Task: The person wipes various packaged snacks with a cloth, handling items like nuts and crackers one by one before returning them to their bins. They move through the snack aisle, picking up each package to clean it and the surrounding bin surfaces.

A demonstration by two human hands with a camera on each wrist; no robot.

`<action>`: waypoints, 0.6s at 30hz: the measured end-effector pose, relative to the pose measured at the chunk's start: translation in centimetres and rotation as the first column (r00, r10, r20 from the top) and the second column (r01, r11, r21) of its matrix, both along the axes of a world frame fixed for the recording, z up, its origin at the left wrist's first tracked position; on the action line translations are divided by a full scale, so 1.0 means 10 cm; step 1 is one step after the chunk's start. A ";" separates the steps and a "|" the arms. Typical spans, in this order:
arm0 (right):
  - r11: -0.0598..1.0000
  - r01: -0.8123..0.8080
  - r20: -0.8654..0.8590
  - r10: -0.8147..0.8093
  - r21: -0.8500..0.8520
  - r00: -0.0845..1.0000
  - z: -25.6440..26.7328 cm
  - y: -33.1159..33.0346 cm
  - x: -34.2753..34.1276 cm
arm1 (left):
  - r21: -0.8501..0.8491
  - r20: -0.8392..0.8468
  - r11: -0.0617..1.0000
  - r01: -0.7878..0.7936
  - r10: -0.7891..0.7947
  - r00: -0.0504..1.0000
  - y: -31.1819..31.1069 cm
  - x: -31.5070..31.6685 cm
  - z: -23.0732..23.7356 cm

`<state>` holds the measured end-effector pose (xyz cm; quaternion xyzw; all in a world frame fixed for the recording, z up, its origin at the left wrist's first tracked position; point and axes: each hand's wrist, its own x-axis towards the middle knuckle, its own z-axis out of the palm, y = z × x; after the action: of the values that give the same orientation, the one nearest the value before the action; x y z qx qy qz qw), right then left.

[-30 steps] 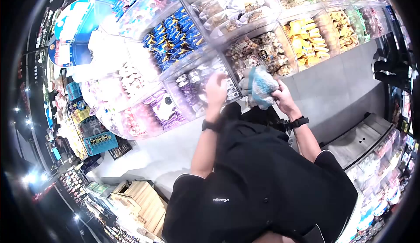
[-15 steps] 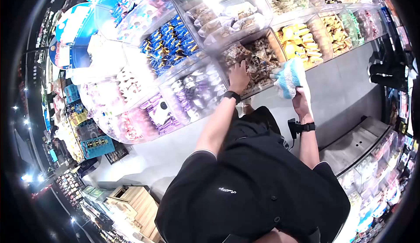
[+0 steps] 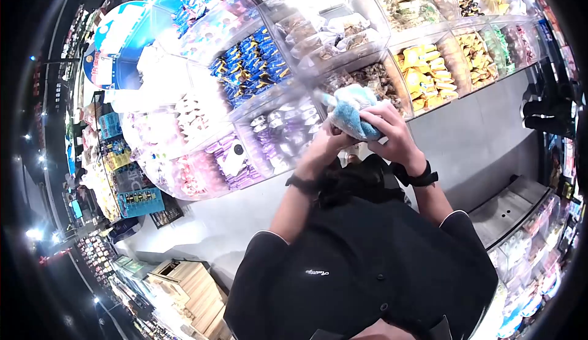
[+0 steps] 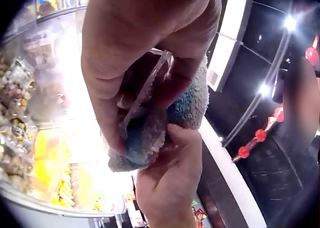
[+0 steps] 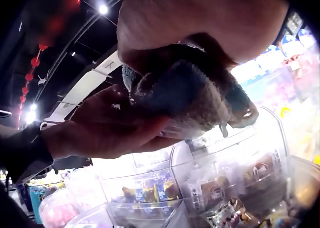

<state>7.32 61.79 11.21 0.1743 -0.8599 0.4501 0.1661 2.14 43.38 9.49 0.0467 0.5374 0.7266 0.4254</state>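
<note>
Half a second ago the left hand point(image 3: 324, 145) was down among the brown sweets point(image 3: 380, 78) and the right hand point(image 3: 397, 134) held the cloth point(image 3: 352, 121) off to the side, over the bin's front edge; now the left hand is out of the sweets and both hands meet at the cloth, which has been brought in between them. There are two hands, one cloth, blue and white, two wristbands point(image 3: 422, 176), one on each wrist, and one clear-edged packet point(image 4: 146, 87). The left hand's fingers and thumb pinch the packet against the cloth; what is inside is too dark to tell. The right hand's fingers curl over the cloth and grip it. The cloth lies between the hands, touching both, in front of the brown sweets.
</note>
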 end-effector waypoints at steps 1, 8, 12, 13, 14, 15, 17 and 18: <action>1.000 -0.011 -0.019 0.011 0.003 1.000 -0.01 0.02 0.03 | 0.039 0.031 0.997 -0.070 0.069 0.997 -0.02 0.06 -0.05; 0.992 0.039 -0.012 -0.041 -0.124 0.999 -0.24 0.21 0.29 | 0.200 0.075 0.956 -0.216 0.205 0.976 -0.04 0.21 0.00; 0.588 0.412 0.470 -0.061 -0.696 0.881 -0.31 0.23 0.39 | 0.111 -0.282 0.973 -0.200 0.224 0.933 -0.07 0.20 0.07; 0.443 0.415 0.449 -0.032 -0.794 0.893 -0.29 0.21 0.37 | -0.040 -0.559 0.974 -0.223 0.163 0.813 -0.04 0.19 0.16; 0.284 0.408 0.424 -0.006 -0.868 0.906 -0.27 0.18 0.34 | -0.178 -0.775 0.942 -0.285 0.044 0.630 -0.03 0.19 0.24; 0.355 0.387 0.407 -0.021 -0.851 0.913 -0.22 0.15 0.34 | -0.256 -0.727 0.916 -0.309 0.028 0.687 0.02 0.23 0.29; 0.516 0.319 0.337 -0.061 -0.795 0.939 -0.19 0.05 0.37 | -0.310 -0.800 0.884 -0.350 -0.043 0.598 0.04 0.27 0.22; 0.704 0.326 0.307 -0.159 -0.630 0.938 -0.09 -0.02 0.37 | -0.334 -0.830 0.867 -0.371 -0.083 0.552 0.05 0.29 0.20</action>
<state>11.04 61.56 10.35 -0.0662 -0.6674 0.7207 0.1752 5.01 43.88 11.47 0.2287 0.8341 0.4984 0.0596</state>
